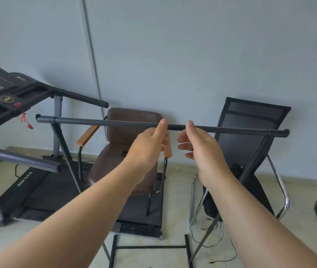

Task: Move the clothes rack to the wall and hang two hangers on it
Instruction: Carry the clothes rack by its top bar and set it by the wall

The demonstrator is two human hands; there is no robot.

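the clothes rack [115, 122] stands in front of us, its dark top bar running level before the wall [192, 55], its crossed legs down on the tiled floor [173, 225]. our left hand [146, 147] and right hand [198, 146] meet the middle of the bar close together, thumbs against it, fingers loosely curled beneath; we cannot tell if either really grips. behind the bar sit a brown armchair [132, 117] and a black mesh chair [254, 113]; a treadmill [8, 89] stands left.
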